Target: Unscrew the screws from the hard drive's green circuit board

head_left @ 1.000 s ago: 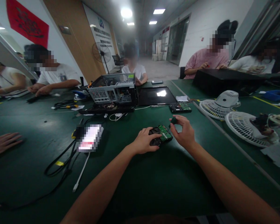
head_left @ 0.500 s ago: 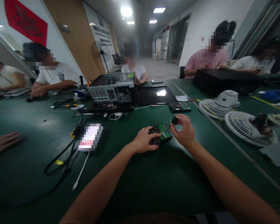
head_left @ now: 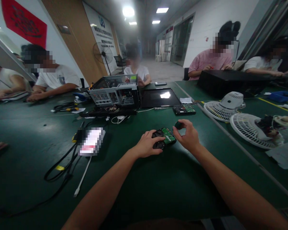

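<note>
A hard drive (head_left: pixel 169 136) with a green circuit board facing up lies on the green table (head_left: pixel 172 191) in front of me. My left hand (head_left: pixel 147 143) grips its left part, with the fingers across the top and the thumb along the near side. Between the thumb and fingers of my right hand (head_left: pixel 188 135) is a small screwdriver (head_left: pixel 178 125) with a dark handle. Its thin shaft points down at the drive's right edge; whether the tip sits in a screw I cannot make out.
A second hard drive (head_left: pixel 184 109) lies farther back, near a flat dark panel (head_left: pixel 159 97) and an opened computer case (head_left: pixel 114 95). To the left are a lit phone (head_left: pixel 91 141) and black cables (head_left: pixel 60 177). White fan parts (head_left: pixel 251 129) stand right. Several people sit around the table.
My right hand has lowered slightly and tilted, with the screwdriver still in it. My left hand stays on the hard drive. Another person's hand at the far left has drawn back toward the edge.
</note>
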### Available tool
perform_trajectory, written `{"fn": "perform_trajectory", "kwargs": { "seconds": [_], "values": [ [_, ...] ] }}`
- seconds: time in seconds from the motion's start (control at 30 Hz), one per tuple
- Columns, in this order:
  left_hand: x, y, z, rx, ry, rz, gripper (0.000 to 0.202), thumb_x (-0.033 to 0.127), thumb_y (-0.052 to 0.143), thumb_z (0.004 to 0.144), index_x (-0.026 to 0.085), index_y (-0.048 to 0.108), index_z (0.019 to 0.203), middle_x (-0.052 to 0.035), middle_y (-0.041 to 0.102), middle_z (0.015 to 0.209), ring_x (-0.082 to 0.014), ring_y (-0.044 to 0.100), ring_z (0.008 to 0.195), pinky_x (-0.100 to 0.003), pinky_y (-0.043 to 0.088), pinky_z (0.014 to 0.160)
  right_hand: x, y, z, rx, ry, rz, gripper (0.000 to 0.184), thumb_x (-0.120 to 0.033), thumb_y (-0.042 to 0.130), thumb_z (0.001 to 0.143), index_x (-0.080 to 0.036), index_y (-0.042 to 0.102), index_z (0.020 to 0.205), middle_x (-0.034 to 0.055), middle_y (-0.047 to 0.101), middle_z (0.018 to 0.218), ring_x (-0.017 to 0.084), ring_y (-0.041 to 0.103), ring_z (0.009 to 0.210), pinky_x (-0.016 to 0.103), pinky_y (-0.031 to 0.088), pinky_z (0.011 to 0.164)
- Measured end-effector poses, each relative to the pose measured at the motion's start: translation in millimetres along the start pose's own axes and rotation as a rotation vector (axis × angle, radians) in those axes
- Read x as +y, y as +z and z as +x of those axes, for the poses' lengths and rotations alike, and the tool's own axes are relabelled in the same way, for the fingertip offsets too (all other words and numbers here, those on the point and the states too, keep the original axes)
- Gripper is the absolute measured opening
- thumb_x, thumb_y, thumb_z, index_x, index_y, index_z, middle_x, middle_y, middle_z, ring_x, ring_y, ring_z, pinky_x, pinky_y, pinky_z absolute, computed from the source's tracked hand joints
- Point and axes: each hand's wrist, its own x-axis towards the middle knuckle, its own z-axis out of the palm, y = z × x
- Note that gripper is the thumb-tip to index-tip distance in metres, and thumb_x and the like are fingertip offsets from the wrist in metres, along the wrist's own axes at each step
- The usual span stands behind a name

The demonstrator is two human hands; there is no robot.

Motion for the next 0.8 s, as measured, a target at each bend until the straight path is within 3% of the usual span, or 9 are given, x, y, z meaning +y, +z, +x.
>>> {"fn": "perform_trajectory", "kwargs": {
  "seconds": [0.2, 0.4, 0.67, 0.8],
  "values": [
    [-1.2, 2.2, 0.6, 0.007, 0.003, 0.011, 0.070, 0.057, 0.078, 0.080, 0.046, 0.052, 0.144, -0.0035, 0.027, 0.159, -0.0393, 0.035, 0.138, -0.057, 0.032, 0.114, -2.4, -1.6, 1.4, -0.021, -0.044, 0.037, 0.043, -0.032, 0.071, 0.089, -0.025, 0.051, 0.127, 0.0076, 0.064, 0.108, 0.018, 0.067, 0.078, 0.038, 0.061, 0.074],
    [-3.2, 4.3, 1.9, 0.011, 0.008, 0.015, 0.069, 0.058, 0.076, 0.081, 0.045, 0.052, 0.144, -0.0040, 0.026, 0.159, -0.0390, 0.035, 0.138, -0.057, 0.031, 0.115, -2.3, 0.7, 2.1, -0.010, -0.039, 0.176, 0.043, -0.022, 0.061, 0.094, -0.024, 0.046, 0.134, 0.0140, 0.060, 0.132, 0.024, 0.069, 0.109, 0.042, 0.064, 0.082],
    [-1.4, 1.8, 1.2, -0.002, -0.002, 0.018, 0.069, 0.058, 0.076, 0.081, 0.046, 0.051, 0.144, -0.0040, 0.026, 0.158, -0.0391, 0.035, 0.138, -0.058, 0.032, 0.114, 3.9, 4.3, 2.3, 0.064, -0.015, 0.192, 0.047, -0.023, 0.072, 0.088, -0.024, 0.046, 0.128, 0.0147, 0.062, 0.134, 0.024, 0.072, 0.104, 0.043, 0.065, 0.078],
    [-0.3, 1.2, 0.5, 0.004, -0.006, 0.016, 0.068, 0.057, 0.076, 0.081, 0.046, 0.052, 0.144, -0.0036, 0.027, 0.159, -0.0390, 0.035, 0.138, -0.057, 0.032, 0.114, 3.2, 4.1, 1.9, 0.040, -0.040, 0.173, 0.046, -0.021, 0.067, 0.091, -0.024, 0.046, 0.132, 0.0163, 0.059, 0.137, 0.026, 0.070, 0.110, 0.045, 0.065, 0.081]
  ]
}}
